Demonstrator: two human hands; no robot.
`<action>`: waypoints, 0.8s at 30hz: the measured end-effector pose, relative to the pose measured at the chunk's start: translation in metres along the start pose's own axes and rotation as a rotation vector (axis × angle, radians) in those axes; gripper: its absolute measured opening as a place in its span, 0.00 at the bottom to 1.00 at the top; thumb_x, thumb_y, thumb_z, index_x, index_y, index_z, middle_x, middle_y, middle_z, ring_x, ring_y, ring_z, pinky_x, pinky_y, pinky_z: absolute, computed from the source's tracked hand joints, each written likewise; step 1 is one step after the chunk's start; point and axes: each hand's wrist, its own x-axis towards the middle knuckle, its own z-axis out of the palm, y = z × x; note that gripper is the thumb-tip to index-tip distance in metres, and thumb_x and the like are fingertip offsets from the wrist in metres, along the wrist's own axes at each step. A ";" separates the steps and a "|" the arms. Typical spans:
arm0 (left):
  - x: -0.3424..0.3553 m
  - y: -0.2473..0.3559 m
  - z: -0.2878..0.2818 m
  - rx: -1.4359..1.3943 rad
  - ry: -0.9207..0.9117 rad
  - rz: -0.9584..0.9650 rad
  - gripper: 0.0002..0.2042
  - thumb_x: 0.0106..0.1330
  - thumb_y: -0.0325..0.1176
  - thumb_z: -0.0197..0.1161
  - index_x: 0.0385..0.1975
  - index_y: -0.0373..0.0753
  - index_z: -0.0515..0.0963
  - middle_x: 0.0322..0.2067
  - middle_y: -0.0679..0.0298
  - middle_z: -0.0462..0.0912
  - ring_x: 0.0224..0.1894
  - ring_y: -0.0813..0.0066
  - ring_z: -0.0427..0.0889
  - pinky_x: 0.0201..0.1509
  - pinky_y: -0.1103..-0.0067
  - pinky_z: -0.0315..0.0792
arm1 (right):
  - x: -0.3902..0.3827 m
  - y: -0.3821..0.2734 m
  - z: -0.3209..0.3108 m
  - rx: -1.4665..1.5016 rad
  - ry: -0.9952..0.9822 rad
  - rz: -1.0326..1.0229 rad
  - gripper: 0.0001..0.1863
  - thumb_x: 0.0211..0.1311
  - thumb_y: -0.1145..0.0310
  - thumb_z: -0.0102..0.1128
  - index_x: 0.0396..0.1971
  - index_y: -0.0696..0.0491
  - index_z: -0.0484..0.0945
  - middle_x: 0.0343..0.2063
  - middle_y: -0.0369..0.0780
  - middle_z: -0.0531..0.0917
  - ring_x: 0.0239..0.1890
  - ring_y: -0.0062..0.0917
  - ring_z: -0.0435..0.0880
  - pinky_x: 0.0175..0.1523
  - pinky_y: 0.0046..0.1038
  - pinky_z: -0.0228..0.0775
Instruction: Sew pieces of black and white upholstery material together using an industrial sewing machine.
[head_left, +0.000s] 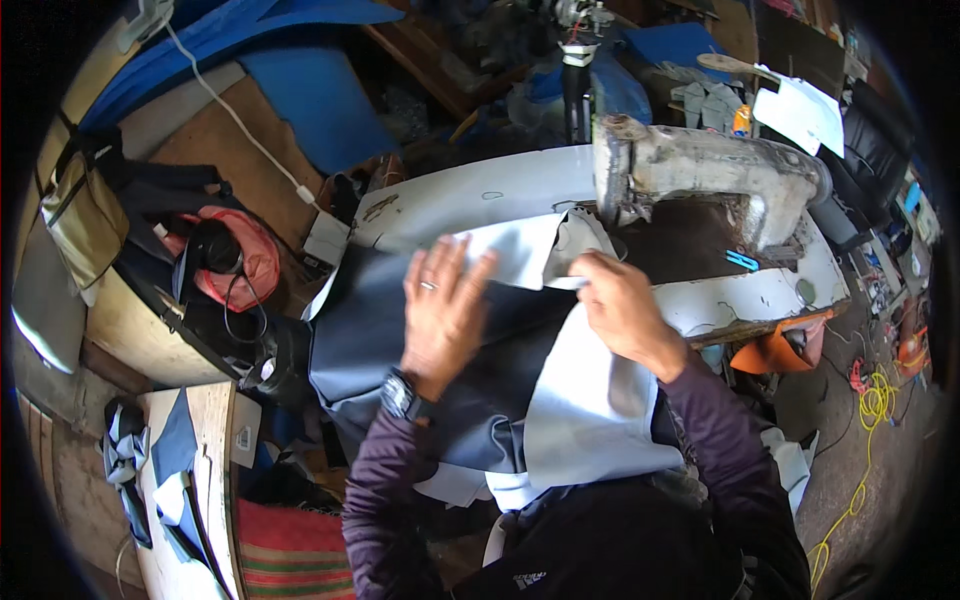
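left hand is spread wide over the dark sheet, which lies on the table from the middle toward 7 o'clock. right hand, at 3 o'clock, has its fingers curled tight on the white sheet, which runs toward 4 o'clock. at 2 o'clock stands an old sewing machine, with a blue clip just beside its base.
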 end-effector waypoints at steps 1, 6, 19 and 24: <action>0.002 -0.024 0.001 0.099 0.012 0.014 0.41 0.52 0.16 0.69 0.72 0.45 0.74 0.70 0.52 0.76 0.77 0.48 0.69 0.81 0.48 0.58 | -0.007 -0.010 -0.020 0.058 0.060 0.035 0.08 0.62 0.86 0.52 0.39 0.61 0.76 0.35 0.49 0.80 0.34 0.47 0.83 0.41 0.43 0.74; -0.011 -0.060 -0.021 0.081 -0.037 -0.013 0.32 0.47 0.13 0.61 0.57 0.42 0.84 0.53 0.56 0.87 0.66 0.54 0.81 0.79 0.51 0.65 | -0.056 -0.046 -0.105 -0.152 0.150 -0.058 0.09 0.53 0.85 0.57 0.34 0.58 0.76 0.32 0.46 0.79 0.34 0.48 0.82 0.41 0.46 0.75; -0.094 -0.032 -0.160 -0.736 0.269 -0.331 0.55 0.54 0.69 0.76 0.74 0.32 0.69 0.54 0.57 0.80 0.50 0.63 0.82 0.57 0.71 0.77 | -0.168 -0.032 -0.281 -0.607 0.424 -0.184 0.12 0.76 0.68 0.49 0.34 0.58 0.78 0.33 0.47 0.83 0.39 0.40 0.86 0.55 0.48 0.82; -0.060 0.027 -0.139 -0.785 -0.111 -0.311 0.33 0.64 0.36 0.76 0.69 0.32 0.75 0.66 0.44 0.80 0.70 0.53 0.78 0.73 0.61 0.72 | -0.171 -0.034 -0.285 -0.582 0.207 -0.109 0.13 0.74 0.66 0.51 0.31 0.57 0.78 0.30 0.44 0.82 0.35 0.41 0.85 0.47 0.46 0.81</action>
